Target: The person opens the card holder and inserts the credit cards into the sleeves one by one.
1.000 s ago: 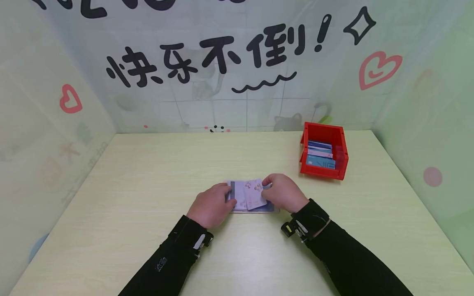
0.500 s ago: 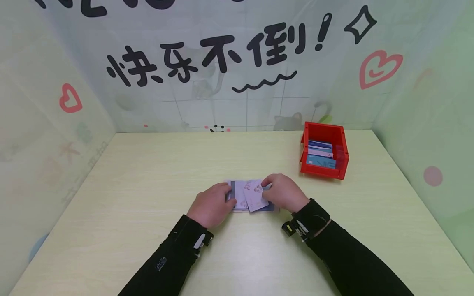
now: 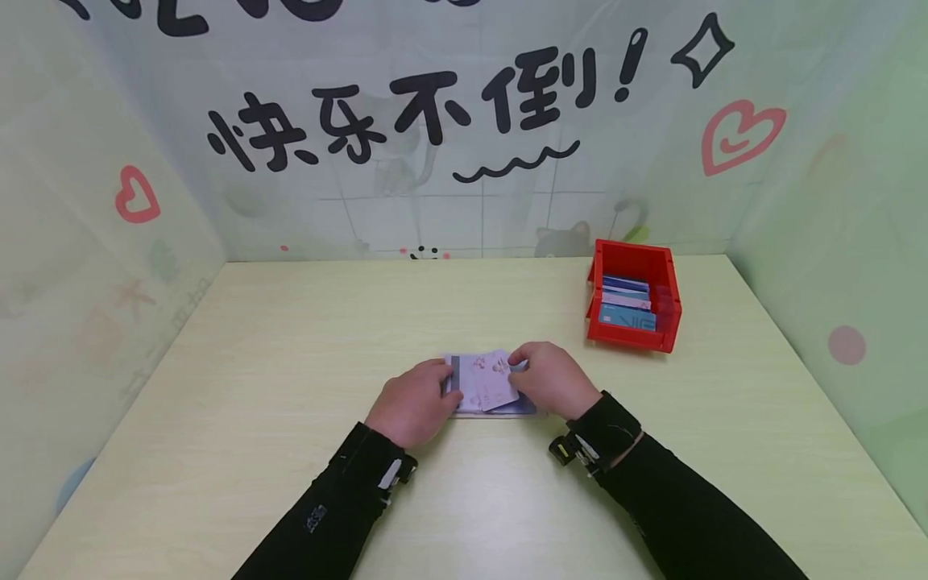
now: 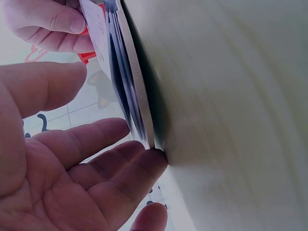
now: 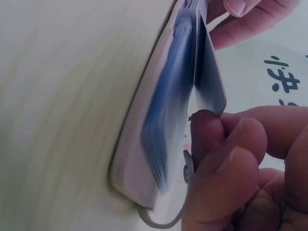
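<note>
An open card holder point(image 3: 466, 395) with a pale cover and a stack of clear sleeves lies flat on the table, in the head view's middle. My right hand point(image 3: 554, 380) pinches a pale pink card point(image 3: 496, 382) at its right edge, over the sleeves. In the right wrist view the card point(image 5: 211, 79) stands slightly lifted off the sleeves point(image 5: 168, 115), and a strap with a snap button point(image 5: 186, 173) hangs from the holder's end. My left hand point(image 3: 413, 403) rests at the holder's left end, fingers point(image 4: 139, 168) touching its edge, thumb apart.
A red bin point(image 3: 632, 338) stands at the back right of the table, with several blue and pink cards point(image 3: 627, 317) upright in it. Fabric walls point(image 3: 362, 217) with printed writing enclose the table point(image 3: 326, 314) at the back and sides.
My right hand has shifted slightly left with the card, whose lower edge moved left and a little up over the sleeves. The left hand stays at the holder's left end.
</note>
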{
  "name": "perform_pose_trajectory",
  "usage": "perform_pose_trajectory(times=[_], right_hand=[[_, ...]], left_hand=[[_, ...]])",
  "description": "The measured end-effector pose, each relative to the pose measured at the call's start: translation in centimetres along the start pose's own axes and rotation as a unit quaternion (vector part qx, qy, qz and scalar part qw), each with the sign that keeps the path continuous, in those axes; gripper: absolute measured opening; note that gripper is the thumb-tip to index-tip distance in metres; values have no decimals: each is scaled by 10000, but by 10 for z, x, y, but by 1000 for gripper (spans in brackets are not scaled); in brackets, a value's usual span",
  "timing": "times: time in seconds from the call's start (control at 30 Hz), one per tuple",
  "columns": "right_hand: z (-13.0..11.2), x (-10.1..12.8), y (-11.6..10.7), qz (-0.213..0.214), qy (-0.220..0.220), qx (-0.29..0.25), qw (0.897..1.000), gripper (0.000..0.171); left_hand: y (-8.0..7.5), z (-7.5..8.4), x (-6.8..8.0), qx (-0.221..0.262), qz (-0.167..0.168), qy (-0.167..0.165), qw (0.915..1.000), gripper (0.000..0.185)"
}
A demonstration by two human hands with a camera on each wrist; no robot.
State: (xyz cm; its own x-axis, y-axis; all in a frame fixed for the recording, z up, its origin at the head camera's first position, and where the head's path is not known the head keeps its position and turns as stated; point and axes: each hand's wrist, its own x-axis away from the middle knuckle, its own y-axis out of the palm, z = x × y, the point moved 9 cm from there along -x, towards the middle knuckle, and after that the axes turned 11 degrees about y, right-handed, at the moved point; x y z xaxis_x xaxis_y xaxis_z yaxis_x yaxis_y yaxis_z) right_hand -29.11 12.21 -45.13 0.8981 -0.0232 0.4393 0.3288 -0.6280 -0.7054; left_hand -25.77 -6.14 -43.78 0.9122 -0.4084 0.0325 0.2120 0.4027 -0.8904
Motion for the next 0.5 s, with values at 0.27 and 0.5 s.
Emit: perform_pose_trajectory(times=[0.27, 0.5], right_hand=[[-3, 1, 5, -46, -93, 36, 9999, 37], [-6, 4, 8, 3, -206, 211, 9996, 43]], left_hand=[[0, 0, 0, -15, 5, 16, 10000, 49], [0, 0, 0, -24, 4, 18, 10000, 49]])
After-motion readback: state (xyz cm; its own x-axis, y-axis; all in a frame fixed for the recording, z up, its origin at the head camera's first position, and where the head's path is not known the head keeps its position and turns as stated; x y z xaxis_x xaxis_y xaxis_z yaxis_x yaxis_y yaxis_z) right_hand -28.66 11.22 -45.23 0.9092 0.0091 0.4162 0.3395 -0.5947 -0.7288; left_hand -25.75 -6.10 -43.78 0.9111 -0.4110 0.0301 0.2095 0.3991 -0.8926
